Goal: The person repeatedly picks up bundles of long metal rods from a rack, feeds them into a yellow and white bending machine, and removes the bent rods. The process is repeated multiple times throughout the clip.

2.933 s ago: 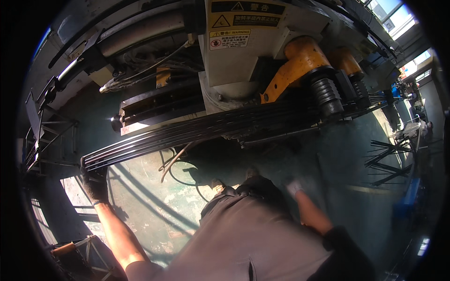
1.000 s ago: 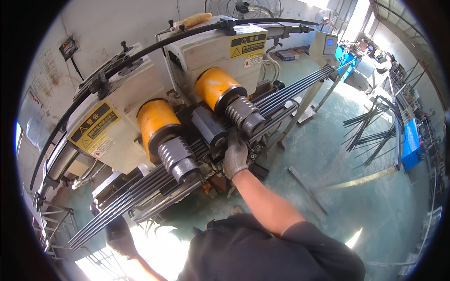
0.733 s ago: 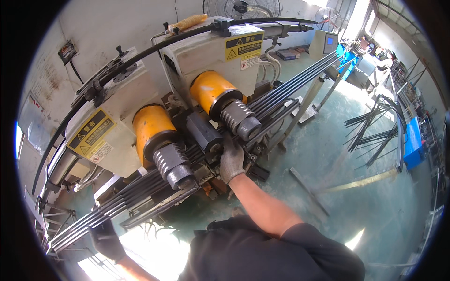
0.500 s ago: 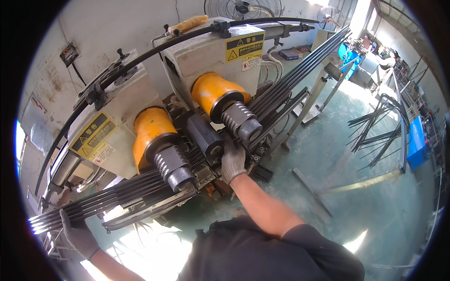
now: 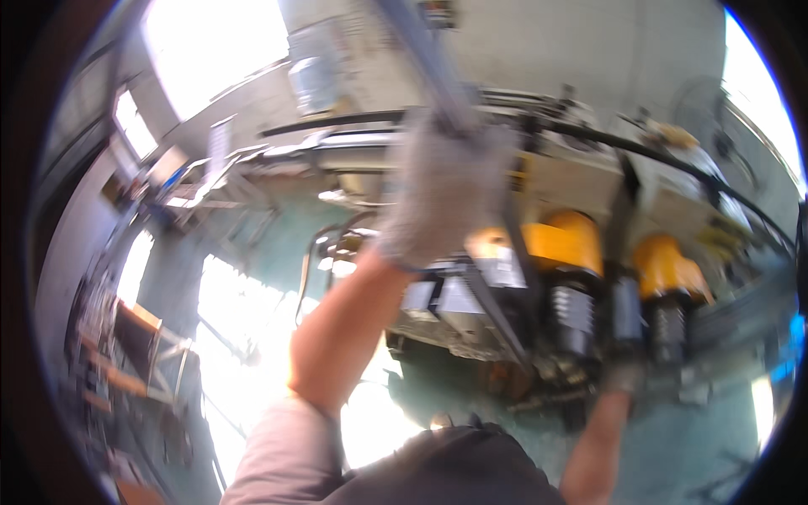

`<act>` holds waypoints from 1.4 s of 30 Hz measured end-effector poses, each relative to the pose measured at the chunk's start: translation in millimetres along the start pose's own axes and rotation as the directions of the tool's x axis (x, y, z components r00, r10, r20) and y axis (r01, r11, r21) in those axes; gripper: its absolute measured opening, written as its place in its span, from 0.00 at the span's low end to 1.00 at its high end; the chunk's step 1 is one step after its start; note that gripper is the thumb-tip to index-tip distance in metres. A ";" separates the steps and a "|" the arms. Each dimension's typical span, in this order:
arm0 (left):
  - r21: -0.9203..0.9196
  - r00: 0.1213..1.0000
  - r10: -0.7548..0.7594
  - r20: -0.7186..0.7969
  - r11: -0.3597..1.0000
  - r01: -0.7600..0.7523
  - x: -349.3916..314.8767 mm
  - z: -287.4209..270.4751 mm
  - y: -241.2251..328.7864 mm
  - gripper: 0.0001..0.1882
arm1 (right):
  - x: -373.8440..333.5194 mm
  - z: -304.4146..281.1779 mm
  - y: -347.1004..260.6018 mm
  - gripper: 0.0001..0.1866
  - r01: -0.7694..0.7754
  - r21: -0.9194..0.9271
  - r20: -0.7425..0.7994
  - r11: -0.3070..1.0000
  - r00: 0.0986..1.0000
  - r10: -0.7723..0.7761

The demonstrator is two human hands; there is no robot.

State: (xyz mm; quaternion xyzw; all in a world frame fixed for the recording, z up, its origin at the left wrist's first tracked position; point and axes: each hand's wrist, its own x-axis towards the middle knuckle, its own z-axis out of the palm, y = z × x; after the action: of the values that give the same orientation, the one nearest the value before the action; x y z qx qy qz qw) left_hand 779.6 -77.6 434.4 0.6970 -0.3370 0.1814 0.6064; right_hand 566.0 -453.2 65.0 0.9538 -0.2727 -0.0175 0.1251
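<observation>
My left hand (image 5: 450,189), in a pale knit glove, is raised in front of the machine. It is closed round a grey metal bar (image 5: 429,67) that slants up and away from it, smeared by motion. Dark bars (image 5: 497,316) slant below and beside this hand; whether they belong to the held bar cannot be made out. Low at the right, my gloved right hand (image 5: 624,377) is by a dark block (image 5: 625,307) between two ribbed steel spindles (image 5: 574,316) with yellow housings (image 5: 568,240). Blur hides its fingers.
A long black curved rail (image 5: 581,130) runs across the machine's top, above the hands. At the far left stand a frame with orange-brown parts (image 5: 139,318) and other racks. Sunlit patches (image 5: 244,311) lie on the green floor.
The view has swung left. My left hand has gone from low beside the bar bundle to high in front, with a bar in it. My right hand stays by the block between the spindles.
</observation>
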 end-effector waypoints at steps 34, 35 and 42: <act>0.311 0.855 -0.033 0.517 0.938 -0.152 42.5 98.5 83.3 0.28 | 27.9 61.3 39.9 0.25 -0.308 0.597 0.046 0.740 0.935 0.352; 0.313 0.866 -0.049 0.497 0.941 -0.126 41.6 97.7 83.9 0.29 | 26.5 62.5 38.6 0.26 -0.310 0.599 0.052 0.739 0.935 0.350; 0.262 0.874 -0.017 0.486 0.957 -0.127 39.8 96.5 85.6 0.31 | 31.2 62.7 36.4 0.29 -0.310 0.604 0.057 0.734 0.936 0.348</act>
State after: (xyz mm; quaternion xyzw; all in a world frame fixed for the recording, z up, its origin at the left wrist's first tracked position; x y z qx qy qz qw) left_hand 733.6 -184.1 503.5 0.7902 -0.4677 0.0660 0.3905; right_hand 567.4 -513.8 14.4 0.8800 -0.4241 0.1210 -0.1763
